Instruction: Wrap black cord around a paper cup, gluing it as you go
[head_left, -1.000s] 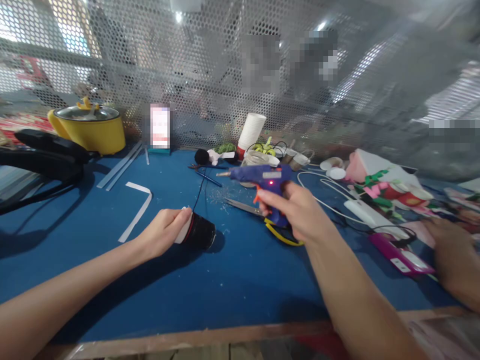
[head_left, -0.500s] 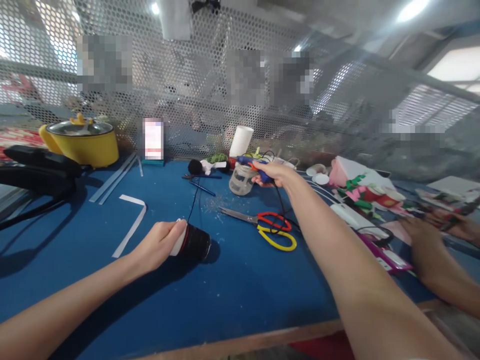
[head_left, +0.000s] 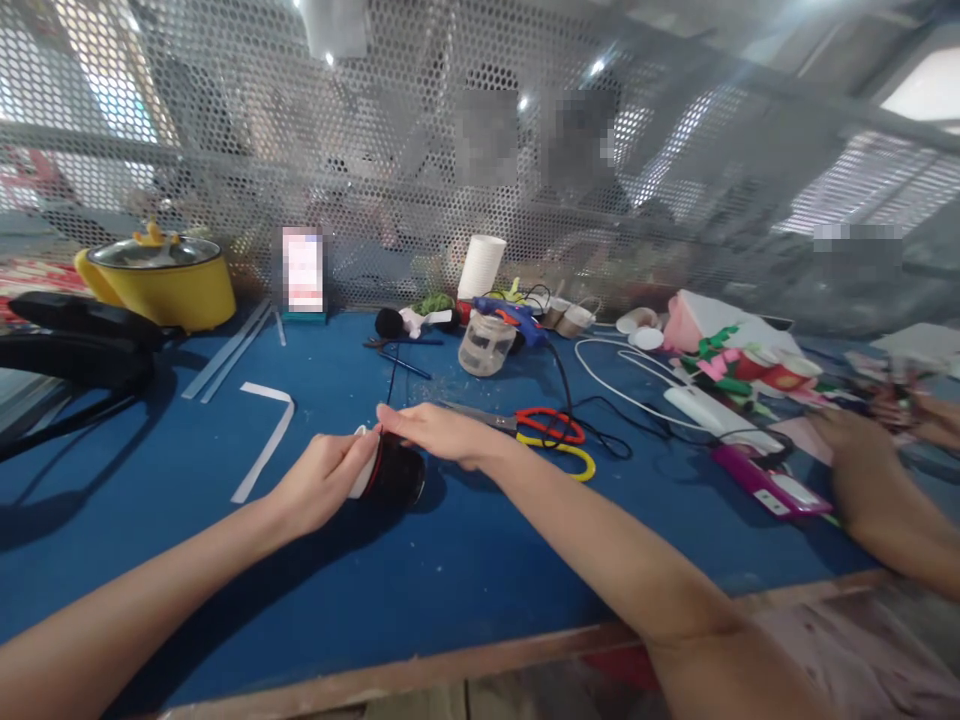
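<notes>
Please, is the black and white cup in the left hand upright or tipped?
Tipped: the cup is held sideways in the left hand, white part leftward, black part rightward.

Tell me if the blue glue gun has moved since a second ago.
Yes, away from the person: the glue gun, then held by the right hand in front of the clear jar, now lies at that jar's top, beyond the scissors.
</notes>
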